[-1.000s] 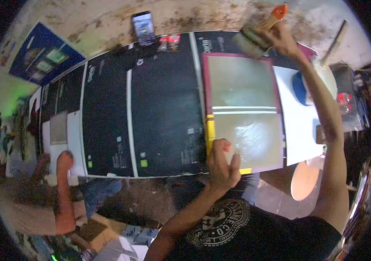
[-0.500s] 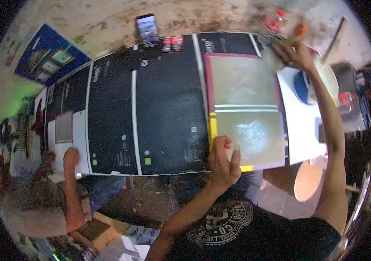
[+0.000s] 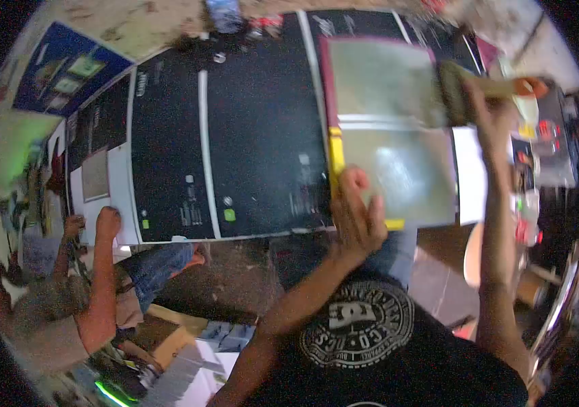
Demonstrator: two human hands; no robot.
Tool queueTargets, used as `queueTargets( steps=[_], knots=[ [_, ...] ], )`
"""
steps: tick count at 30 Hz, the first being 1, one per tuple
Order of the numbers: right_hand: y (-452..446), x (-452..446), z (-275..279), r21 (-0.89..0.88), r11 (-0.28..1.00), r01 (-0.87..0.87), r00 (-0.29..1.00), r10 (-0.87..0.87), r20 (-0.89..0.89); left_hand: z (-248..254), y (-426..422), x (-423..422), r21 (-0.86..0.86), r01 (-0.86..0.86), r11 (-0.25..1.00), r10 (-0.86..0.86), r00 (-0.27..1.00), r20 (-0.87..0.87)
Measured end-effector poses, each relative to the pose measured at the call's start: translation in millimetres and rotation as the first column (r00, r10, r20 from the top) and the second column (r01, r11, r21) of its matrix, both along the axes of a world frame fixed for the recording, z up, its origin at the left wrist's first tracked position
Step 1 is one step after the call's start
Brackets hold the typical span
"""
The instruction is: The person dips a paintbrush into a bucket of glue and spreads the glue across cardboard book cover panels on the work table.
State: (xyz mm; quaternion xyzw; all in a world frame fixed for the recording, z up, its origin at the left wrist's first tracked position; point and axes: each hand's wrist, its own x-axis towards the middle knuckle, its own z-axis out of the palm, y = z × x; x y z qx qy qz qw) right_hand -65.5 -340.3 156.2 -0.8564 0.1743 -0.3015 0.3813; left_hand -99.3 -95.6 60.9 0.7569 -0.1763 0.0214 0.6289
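My right hand (image 3: 489,112) is closed round a wide brush (image 3: 457,95) with an orange-tipped handle; its blurred bristles touch or hover just over the right edge of the upper panel. Near the lower left corner of the framed sheet (image 3: 381,74), my left hand (image 3: 360,214) rests with fingers curled and apart, nothing in them. That sheet has a maroon border, two pale panels split by white strips, and a wet-looking shine on the lower panel (image 3: 404,169). Yellow tape (image 3: 336,156) marks its left edge and lower corner.
Black boards (image 3: 255,136) with white strips cover the table. A phone (image 3: 225,15) lies at the far edge. White paper (image 3: 471,176) lies right of the sheet, bottles (image 3: 547,132) beyond. A co-worker's hands (image 3: 107,222) are at the far left, by a small framed panel (image 3: 95,175).
The brush in my right hand has swung down and right from the far edge to the sheet's right side, its handle now pointing right. The view has tilted down. My left hand stays at the corner.
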Motion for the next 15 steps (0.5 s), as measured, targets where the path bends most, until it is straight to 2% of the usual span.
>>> queueTargets(
  steps=[2,3,5,9,10,12,13,14,15],
  knots=[
    [31,-3,-34,-0.19,0.98,-0.051,0.998,0.046,-0.03,1,-8,-1,-0.076,-0.043,0.996,0.039,0.998,-0.047],
    [35,-8,-42,-0.191,0.979,-0.075,0.991,0.052,-0.123,3,-7,0,-0.076,-0.025,0.997,0.022,0.999,-0.044],
    [-13,-34,-54,-0.19,0.978,0.084,0.957,-0.132,-0.258,3,-4,1,-0.138,-0.018,0.99,0.009,0.997,-0.071],
    [-37,-82,11,-0.355,0.888,0.293,0.895,-0.386,-0.226,-7,-7,0,-0.307,-0.137,0.942,0.093,0.984,-0.154],
    [-27,-79,21,-0.264,0.903,0.338,0.91,-0.386,-0.154,-7,-7,1,-0.321,-0.166,0.932,0.118,0.979,-0.165],
    [12,-60,27,-0.073,0.98,0.183,0.983,-0.184,-0.012,-5,-1,0,-0.286,-0.157,0.945,0.113,0.98,-0.165],
    [36,-49,15,-0.218,0.951,0.219,0.975,-0.209,0.07,-4,-2,1,-0.268,-0.15,0.952,0.11,0.981,-0.158],
    [64,-39,3,-0.115,0.981,0.154,0.988,-0.153,0.021,-5,-3,0,-0.248,-0.174,0.953,0.129,0.974,-0.187],
    [81,-33,-22,-0.164,0.981,0.107,0.992,-0.117,-0.05,-4,-5,0,-0.229,-0.194,0.954,0.166,0.977,-0.136]
  ],
)
